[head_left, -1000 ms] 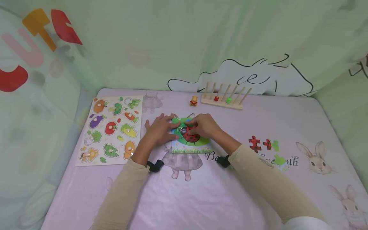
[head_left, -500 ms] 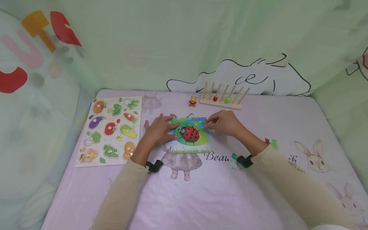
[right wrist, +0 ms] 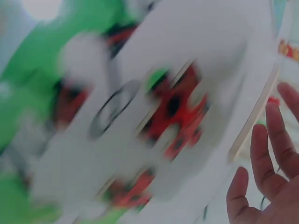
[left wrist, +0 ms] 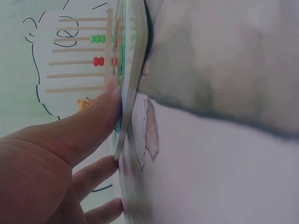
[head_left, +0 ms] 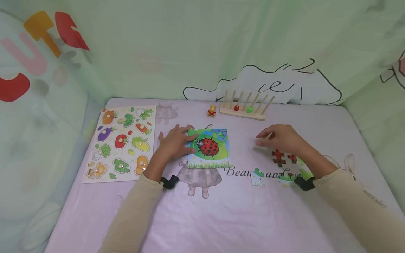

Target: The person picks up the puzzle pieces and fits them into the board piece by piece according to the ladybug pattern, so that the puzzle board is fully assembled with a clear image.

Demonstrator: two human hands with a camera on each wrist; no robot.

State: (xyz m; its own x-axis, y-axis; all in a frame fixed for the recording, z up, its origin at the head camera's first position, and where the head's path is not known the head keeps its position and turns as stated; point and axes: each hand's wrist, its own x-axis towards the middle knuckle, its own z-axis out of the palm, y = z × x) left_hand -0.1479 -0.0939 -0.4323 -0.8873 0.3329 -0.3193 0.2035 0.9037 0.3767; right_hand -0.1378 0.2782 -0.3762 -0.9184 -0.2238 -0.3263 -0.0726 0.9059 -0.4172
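Note:
A ladybug puzzle board [head_left: 209, 147] lies flat on the tablecloth in the middle of the head view. My left hand [head_left: 174, 144] rests on its left side, fingers spread. In the left wrist view the thumb [left wrist: 96, 114] presses the board's face, and a fingertip touches its edge. To the right of the board, my right hand [head_left: 281, 138] hovers above the table, fingers loosely bent and holding nothing. Below it lie red-and-black jigsaw pieces [head_left: 279, 157], blurred in the right wrist view. A pale blue and green jigsaw piece [head_left: 257, 177] sits nearer the board.
A vegetable peg puzzle [head_left: 121, 144] lies at the left. Behind the ladybug board stand a small bear figure [head_left: 211, 111] and a wooden peg rack [head_left: 243, 112] with red and green beads. Green jigsaw pieces [head_left: 286, 178] lie partly behind the right wrist. A fabric wall rises at the back.
My right hand has moved off the ladybug board and away to the right, over the loose jigsaw pieces. The board's upper right corner now shows. My left hand has stayed in place.

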